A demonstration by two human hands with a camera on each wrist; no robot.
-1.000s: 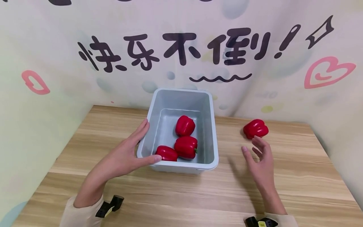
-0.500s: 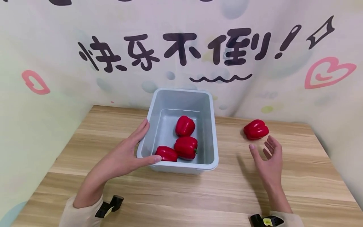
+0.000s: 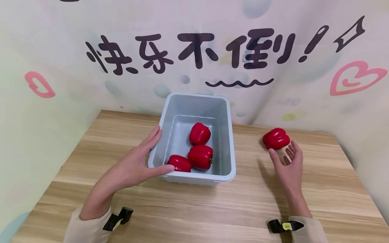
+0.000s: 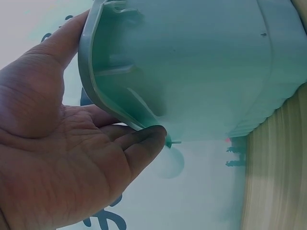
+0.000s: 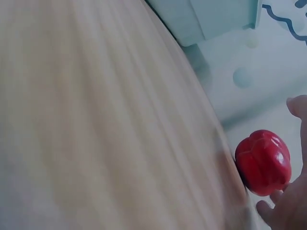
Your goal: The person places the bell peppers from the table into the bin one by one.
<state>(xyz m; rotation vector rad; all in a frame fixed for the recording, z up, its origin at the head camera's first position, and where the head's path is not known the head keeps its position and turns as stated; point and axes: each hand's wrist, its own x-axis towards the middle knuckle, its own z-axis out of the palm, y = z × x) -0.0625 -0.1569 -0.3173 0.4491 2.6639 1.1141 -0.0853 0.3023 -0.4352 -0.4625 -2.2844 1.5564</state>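
My left hand (image 3: 136, 167) holds the near left corner of a grey-blue plastic bin (image 3: 232, 145), its thumb over the front rim and its fingers along the left side. The left wrist view shows the fingertips under the lip of the bin (image 4: 201, 67). Three red bell peppers lie inside: one farther back (image 3: 199, 134), one with a green stem (image 3: 201, 157), one in the front left corner (image 3: 180, 163). Another red bell pepper (image 3: 276, 138) rests on the table to the right. Just in front of it, my right hand (image 3: 290, 170) is spread with thumb and fingers apart, holding nothing.
The wood-grain table (image 3: 194, 209) ends at the back against a printed cloth (image 3: 194, 77) with black lettering. The bin stands near that back edge. A black strap with a small camera sits on each wrist.
My right hand first shifted right, then forward, so its fingers are now closer to the loose bell pepper. The left hand stays on the bin; the head view has shifted slightly.
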